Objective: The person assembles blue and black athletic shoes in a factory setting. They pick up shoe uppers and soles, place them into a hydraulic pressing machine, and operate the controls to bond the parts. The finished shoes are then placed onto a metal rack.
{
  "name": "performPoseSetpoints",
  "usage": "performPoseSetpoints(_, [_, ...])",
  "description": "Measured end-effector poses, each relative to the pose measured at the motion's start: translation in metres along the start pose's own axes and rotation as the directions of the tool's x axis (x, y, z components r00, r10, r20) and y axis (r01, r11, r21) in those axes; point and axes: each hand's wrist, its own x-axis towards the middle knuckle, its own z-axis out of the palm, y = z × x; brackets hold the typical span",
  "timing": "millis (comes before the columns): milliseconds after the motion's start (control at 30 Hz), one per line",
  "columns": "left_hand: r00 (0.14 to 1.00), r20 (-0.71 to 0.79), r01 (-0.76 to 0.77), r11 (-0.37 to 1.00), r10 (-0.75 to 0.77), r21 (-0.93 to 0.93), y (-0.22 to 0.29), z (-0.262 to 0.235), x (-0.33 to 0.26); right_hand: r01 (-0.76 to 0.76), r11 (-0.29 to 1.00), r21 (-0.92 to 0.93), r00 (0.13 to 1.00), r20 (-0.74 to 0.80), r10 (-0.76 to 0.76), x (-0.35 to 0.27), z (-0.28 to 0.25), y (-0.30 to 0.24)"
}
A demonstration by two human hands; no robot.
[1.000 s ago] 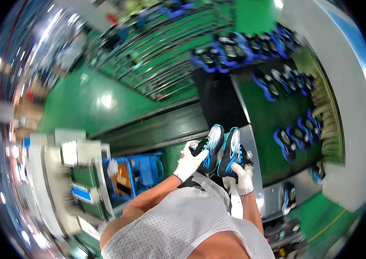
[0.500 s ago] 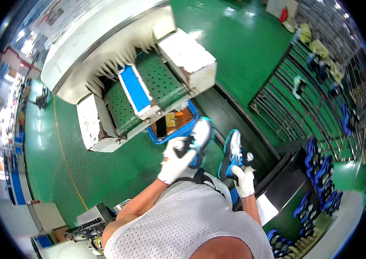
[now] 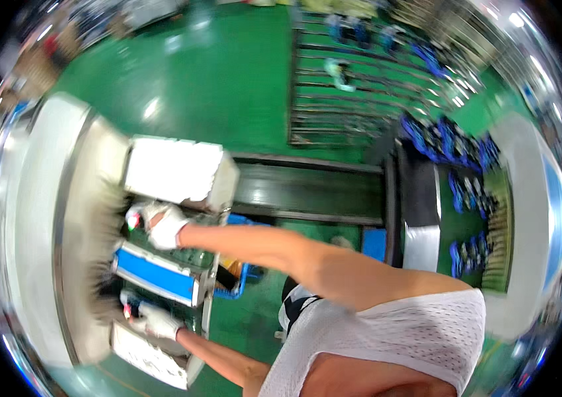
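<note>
My right hand (image 3: 165, 227), in a white glove, reaches over the green perforated belt on the far side of the machine. Its fingers close round a sneaker (image 3: 135, 218), of which a pale end with a red and green patch shows. Over the nearer belt, my left hand (image 3: 156, 322), gloved the same way, holds another sneaker (image 3: 129, 306), with dark, white and red parts visible. Both are blurred and largely covered by the gloves. Between the belts runs a blue strip (image 3: 155, 272) in a metal frame. A bristly curtain (image 3: 103, 245) hangs across the machine's opening, just beyond both sneakers.
Under the machine's edge stands a blue basket (image 3: 244, 278) with things inside. White side blocks (image 3: 172, 169) flank the belts. A dark channel (image 3: 307, 186) leads right to more blue and black sneakers (image 3: 473, 198) at another machine. A metal rack (image 3: 340, 106) stands at the back.
The view has swung round to the right. Both hands, each with a sneaker, have moved from in front of my body out over the machine's belts, towards the curtain.
</note>
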Motion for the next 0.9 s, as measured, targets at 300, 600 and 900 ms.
performPoseSetpoints(300, [0.765, -0.14, -0.63, 0.688, 0.628, -0.36, 0.065, 0.013, -0.023, 0.249, 0.853, 0.458, 0.967, -0.164, -0.194, -0.173, -0.048, 0.087])
performPoseSetpoints(600, [-0.503, 0.627, -0.043, 0.707, 0.595, -0.706, 0.102, 0.04, -0.331, -0.635, 0.439, 0.636, 0.201, -0.413, 0.888, -0.539, -0.133, 0.255])
performPoseSetpoints(900, [-0.991, 0.015, 0.002, 0.126, 0.136, -0.992, 0.065, 0.002, -0.612, -0.301, 0.043, 0.953, -0.702, -0.252, 0.667, -0.782, -0.029, 0.201])
